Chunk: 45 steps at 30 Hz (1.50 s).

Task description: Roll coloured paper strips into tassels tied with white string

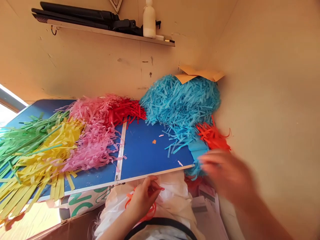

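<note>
My left hand (143, 198) is below the near edge of the blue table (142, 150), fingers closed on thin orange-red paper strips (150, 211) over a white bag (172, 196). At the table's right corner my right hand (228, 176) is smeared by motion. It sits next to a light-blue paper piece (197, 150) and an orange-red strip pile (212, 136); I cannot make out its fingers. A big heap of light-blue strips (180, 100) lies behind.
Red (125, 111), pink (93, 140), yellow (37, 163) and green (27, 133) strip piles cover the table's left half. A wall shelf (107, 31) holds a white bottle (149, 18) and dark items. The right wall stands close. Printed packaging (85, 201) lies under the table edge.
</note>
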Tool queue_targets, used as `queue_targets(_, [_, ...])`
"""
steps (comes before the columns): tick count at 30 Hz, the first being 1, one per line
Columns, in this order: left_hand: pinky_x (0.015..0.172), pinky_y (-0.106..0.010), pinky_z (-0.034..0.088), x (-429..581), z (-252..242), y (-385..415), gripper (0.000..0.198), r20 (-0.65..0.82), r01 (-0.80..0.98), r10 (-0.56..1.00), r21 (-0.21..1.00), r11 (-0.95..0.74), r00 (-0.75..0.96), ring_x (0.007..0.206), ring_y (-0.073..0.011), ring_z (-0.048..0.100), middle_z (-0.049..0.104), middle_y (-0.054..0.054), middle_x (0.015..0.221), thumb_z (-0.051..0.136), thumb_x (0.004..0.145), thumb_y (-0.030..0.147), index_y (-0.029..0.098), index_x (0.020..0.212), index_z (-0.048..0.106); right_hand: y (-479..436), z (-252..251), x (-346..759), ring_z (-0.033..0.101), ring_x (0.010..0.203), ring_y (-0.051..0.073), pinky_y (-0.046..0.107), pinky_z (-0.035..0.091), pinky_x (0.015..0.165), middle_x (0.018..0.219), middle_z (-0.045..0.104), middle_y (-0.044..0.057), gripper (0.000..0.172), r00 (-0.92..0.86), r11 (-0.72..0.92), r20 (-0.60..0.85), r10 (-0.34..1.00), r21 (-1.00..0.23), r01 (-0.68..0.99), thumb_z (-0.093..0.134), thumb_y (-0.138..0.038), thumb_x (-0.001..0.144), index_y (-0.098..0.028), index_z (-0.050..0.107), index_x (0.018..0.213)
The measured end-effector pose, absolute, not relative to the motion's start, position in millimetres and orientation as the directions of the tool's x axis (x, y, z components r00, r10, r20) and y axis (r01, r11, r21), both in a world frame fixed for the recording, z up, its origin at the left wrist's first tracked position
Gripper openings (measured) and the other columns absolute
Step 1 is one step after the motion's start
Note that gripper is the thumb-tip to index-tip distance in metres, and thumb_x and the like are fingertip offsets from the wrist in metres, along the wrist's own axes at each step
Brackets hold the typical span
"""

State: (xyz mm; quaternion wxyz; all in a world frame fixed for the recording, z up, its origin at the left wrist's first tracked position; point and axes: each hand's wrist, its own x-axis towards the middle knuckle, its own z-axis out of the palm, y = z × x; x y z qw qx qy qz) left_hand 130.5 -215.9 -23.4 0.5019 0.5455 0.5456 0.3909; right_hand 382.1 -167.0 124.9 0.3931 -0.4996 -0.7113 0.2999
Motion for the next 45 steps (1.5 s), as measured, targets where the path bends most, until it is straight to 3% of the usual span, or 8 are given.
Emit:
queue_targets(3, [0.065,-0.026,0.048,130,-21,-216,0.024,-0.117,0.184,0.991,0.977,0.104,0.061,0.070,-0.0193,0.067,0.075,-0.001,0.079,0.066,0.078,0.021,0.026,0.102,0.062,-169,81,346,0.066,0.078,0.018,0.030,0.051,0.073,0.094,0.072,0.003,0.017,-0.461,0.432,0.165,0.872,-0.702,0.566,0.060,-0.030,0.090,-0.027,0.074,0.099])
queue_targets(9, [0.069,-0.028,0.047,113,-12,-209,0.006,-0.066,0.248,0.998,0.967,0.061,0.012,0.073,-0.0220,0.064,0.073,-0.006,0.078,0.068,0.074,0.023,0.024,0.074,0.074,-196,-16,327,0.064,0.075,0.016,0.025,0.047,0.068,0.090,0.069,0.003,0.015,-0.377,0.237,-0.074,0.923,-0.664,0.709,0.058,-0.016,0.086,-0.021,0.072,0.090])
queue_targets(18, [0.065,-0.028,0.046,117,-14,-210,0.005,-0.127,0.245,0.991,0.960,0.135,-0.045,0.069,-0.0200,0.061,0.070,-0.005,0.076,0.067,0.069,0.021,0.021,0.073,0.070,-191,-61,296,0.065,0.083,0.019,0.025,0.045,0.071,0.093,0.071,0.004,0.022,-0.416,0.333,-0.079,0.906,-0.475,0.815,0.052,-0.016,0.092,-0.023,0.072,0.098])
queue_targets(21, [0.063,-0.027,0.045,105,-10,-213,0.007,-0.141,0.245,0.986,0.956,0.160,-0.094,0.067,-0.0185,0.059,0.068,-0.004,0.073,0.069,0.072,0.026,0.020,0.070,0.066,-184,-69,296,0.065,0.080,0.019,0.025,0.044,0.068,0.087,0.070,0.004,0.020,-0.385,0.290,-0.115,0.916,-0.475,0.831,0.054,-0.014,0.089,-0.020,0.072,0.083])
queue_targets(27, [0.056,-0.022,0.044,60,11,-224,0.032,-0.280,-0.022,0.954,0.960,0.280,-0.103,0.059,-0.0148,0.057,0.063,0.000,0.063,0.073,0.074,0.048,0.020,0.081,0.061,-186,-61,326,0.064,0.077,0.017,0.025,0.045,0.069,0.084,0.068,0.002,0.018,-0.281,0.170,-0.050,0.959,-0.689,0.704,0.052,-0.014,0.089,-0.019,0.068,0.085])
queue_targets(34, [0.056,-0.021,0.045,45,16,-228,0.038,-0.305,-0.027,0.938,0.952,0.305,-0.161,0.062,-0.0143,0.059,0.065,-0.001,0.066,0.077,0.070,0.053,0.019,0.080,0.067,-199,-55,332,0.064,0.096,0.022,0.030,0.047,0.081,0.114,0.065,0.008,0.033,-0.311,0.296,0.058,0.949,-0.515,0.805,0.055,-0.012,0.085,-0.022,0.067,0.113])
queue_targets(39, [0.053,-0.019,0.043,61,10,-226,0.038,-0.320,-0.096,0.940,0.946,0.310,-0.117,0.058,-0.0118,0.055,0.063,0.000,0.063,0.078,0.069,0.053,0.018,0.078,0.067,-199,-55,283,0.065,0.084,0.021,0.028,0.048,0.072,0.096,0.068,0.007,0.013,-0.445,0.361,-0.049,0.894,-0.510,0.781,0.060,-0.023,0.090,-0.021,0.072,0.095])
queue_targets(45, [0.056,-0.017,0.044,72,12,-229,0.032,-0.339,-0.212,0.929,0.928,0.305,-0.149,0.060,-0.0101,0.055,0.064,0.000,0.066,0.083,0.067,0.046,0.017,0.076,0.070,-182,-52,247,0.067,0.079,0.023,0.029,0.046,0.068,0.093,0.072,0.010,0.021,-0.437,0.280,-0.173,0.883,-0.551,0.786,0.054,-0.009,0.087,-0.016,0.074,0.086])
